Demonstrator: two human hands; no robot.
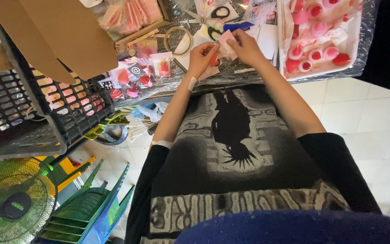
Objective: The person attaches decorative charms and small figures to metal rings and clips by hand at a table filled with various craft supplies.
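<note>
In the head view, the person sits at a surface [231,77] covered with shiny clear film and looks down on both hands. The left hand [200,58] has its grip pressed together on a small red strawberry-shaped piece [214,60], which shows between thumb and fingers. The right hand [245,47] pinches a small pale pink packet [226,42] by its edge, and the packet touches the red piece, so both hands meet just above the surface, near its front edge. A white bandage strip [192,83] lies across the left wrist.

Just behind the hands lie black-handled scissors [215,31] and a second pair of scissors [220,11] further back, and a ring of tape [179,39] is to the left of them. At the right of the surface stands a white tray [353,43] which holds many red and pink strawberry pieces in small cups. At the left of the hands, several finished small packets [161,65] with red pieces inside lie in a loose group. A wooden box [145,28] with pink bags is at the far side.

On the left side, a black plastic crate [37,117] carries a brown cardboard box [55,36]. Below it on the floor are a green fan [12,203] and a stack of green plastic chairs [86,210]. The floor is of white tiles [366,122].
</note>
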